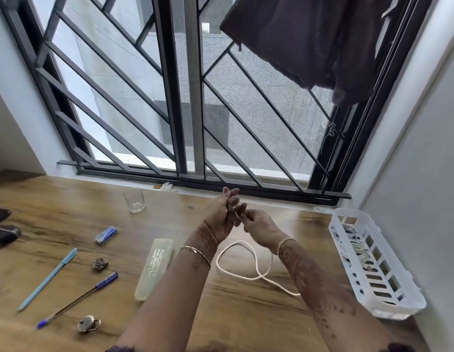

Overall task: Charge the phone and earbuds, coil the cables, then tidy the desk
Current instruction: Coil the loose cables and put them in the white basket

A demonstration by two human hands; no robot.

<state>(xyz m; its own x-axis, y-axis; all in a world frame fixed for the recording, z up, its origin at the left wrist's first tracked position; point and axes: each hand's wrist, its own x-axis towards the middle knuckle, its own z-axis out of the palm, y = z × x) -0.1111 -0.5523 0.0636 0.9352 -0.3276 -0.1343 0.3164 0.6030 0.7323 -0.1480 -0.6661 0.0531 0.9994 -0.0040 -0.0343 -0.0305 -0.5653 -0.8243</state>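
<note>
Step in hand: coiling. The right hand (259, 224) pinches one end of the thin white charging cable (256, 265). The left hand (222, 215) raises its fingers against the cable, grip indiscernible. Slack loops lie left of the white slotted plastic basket (388, 298). Next move likely calls for winding the slack evenly.

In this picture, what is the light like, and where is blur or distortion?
Head view: soft daylight enters through the window grille; the wide lens bends the grille and desk edge; the left hand, right hand and light blue pen look blurred.
</note>
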